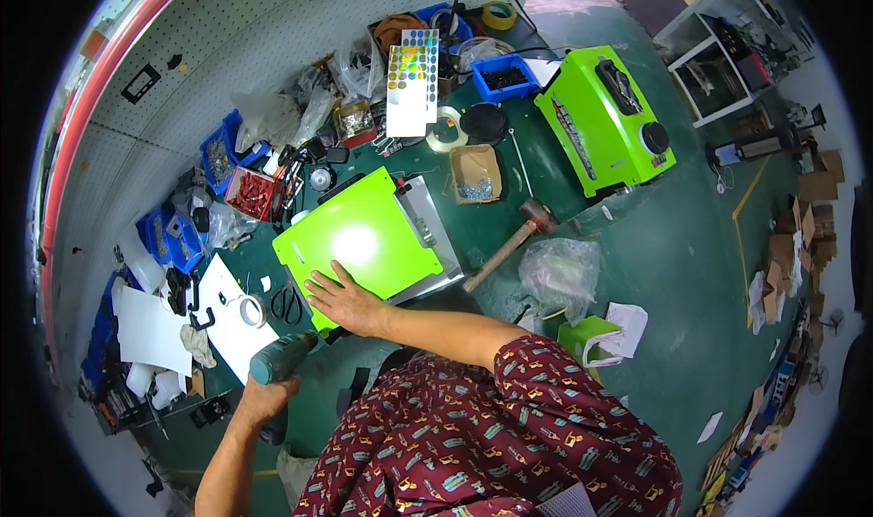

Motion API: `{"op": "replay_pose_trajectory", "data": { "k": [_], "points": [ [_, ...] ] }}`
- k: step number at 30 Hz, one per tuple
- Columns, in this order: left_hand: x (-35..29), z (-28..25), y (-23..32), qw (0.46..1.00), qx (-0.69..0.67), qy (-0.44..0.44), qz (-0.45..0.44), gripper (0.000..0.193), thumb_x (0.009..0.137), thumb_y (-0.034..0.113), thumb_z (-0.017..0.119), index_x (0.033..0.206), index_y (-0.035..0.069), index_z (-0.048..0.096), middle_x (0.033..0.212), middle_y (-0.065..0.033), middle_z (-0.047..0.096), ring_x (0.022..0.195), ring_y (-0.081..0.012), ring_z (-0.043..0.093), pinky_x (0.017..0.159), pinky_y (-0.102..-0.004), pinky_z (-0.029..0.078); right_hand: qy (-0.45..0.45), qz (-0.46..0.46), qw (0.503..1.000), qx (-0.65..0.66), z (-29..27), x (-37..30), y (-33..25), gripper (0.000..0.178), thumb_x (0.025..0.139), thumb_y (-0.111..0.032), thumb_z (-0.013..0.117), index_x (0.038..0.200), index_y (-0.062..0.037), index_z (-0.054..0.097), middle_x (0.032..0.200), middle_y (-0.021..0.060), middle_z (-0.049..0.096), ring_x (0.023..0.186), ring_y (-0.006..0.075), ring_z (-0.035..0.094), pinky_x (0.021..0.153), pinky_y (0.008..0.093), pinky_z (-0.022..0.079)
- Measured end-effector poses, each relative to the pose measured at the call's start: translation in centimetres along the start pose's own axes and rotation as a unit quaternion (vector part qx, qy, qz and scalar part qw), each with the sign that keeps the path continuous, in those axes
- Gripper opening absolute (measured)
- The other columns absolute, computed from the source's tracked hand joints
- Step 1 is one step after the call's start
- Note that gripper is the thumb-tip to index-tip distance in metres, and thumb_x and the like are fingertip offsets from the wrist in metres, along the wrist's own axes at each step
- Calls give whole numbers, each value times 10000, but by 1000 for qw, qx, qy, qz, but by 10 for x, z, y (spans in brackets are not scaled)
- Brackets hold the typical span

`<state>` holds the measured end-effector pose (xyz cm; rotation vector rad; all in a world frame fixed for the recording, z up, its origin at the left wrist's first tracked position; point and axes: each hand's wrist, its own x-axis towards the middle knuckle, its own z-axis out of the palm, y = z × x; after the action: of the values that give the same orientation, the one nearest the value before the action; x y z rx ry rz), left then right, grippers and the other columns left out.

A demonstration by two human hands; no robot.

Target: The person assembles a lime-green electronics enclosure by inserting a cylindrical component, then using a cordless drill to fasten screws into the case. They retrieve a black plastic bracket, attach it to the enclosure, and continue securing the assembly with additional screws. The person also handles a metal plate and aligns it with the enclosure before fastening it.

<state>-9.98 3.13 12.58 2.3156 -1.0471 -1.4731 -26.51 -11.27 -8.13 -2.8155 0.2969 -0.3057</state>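
My left hand [267, 397] is wrapped round the handle of a teal cordless drill [280, 361]. The drill's nose points at the near edge of a bright green metal case [364, 235], which lies on the bench. I cannot tell whether its tip touches the case. Flat on the case's green panel, near that same edge, rests my right hand [350, 304] with its fingers spread. A bare silver metal side [426, 210] of the case shows on the right. Black scissors [287, 304] and a white tape roll [253, 311] lie left of the case.
A second green case [605, 121] stands upright at the right. Between the cases lie a mallet [509, 247], a wrench [521, 160] and a cardboard box [476, 174] of small parts. Blue bins [171, 238] and plastic bags line the back. A clear bag [561, 271] sits near my right elbow.
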Motion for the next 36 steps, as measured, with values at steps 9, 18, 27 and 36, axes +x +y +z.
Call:
{"op": "replay_pose_trajectory", "data": {
  "k": [9,18,27,36],
  "points": [
    [-17,31,-7,991,-81,75,-78,101,877,87,697,955,38,654,736,-24,619,615,-148,582,561,-327,478,215,203,929,222,-101,-95,156,79,903,-112,629,853,-88,685,819,144,671,741,356,665,622,480,506],
    [-34,34,49,979,-90,144,-111,108,917,162,708,875,67,676,718,13,607,643,-112,567,588,-318,467,-130,326,935,-50,-74,-145,317,92,843,-26,686,906,-45,750,981,225,738,959,420,741,812,483,610],
    [-36,74,39,975,-174,136,-10,321,931,125,776,1243,79,714,1110,-31,736,971,-145,679,856,-348,561,-6,325,945,-27,-72,-139,310,149,878,-10,662,1006,-12,737,979,193,733,912,362,745,750,446,608],
    [19,90,37,979,-160,35,122,327,928,273,835,1174,86,730,1033,-63,747,932,-201,703,835,-357,566,174,460,460,739,-138,-140,109,163,978,-142,741,1071,-18,691,899,36,707,739,111,675,600,248,558]
  ]
}}
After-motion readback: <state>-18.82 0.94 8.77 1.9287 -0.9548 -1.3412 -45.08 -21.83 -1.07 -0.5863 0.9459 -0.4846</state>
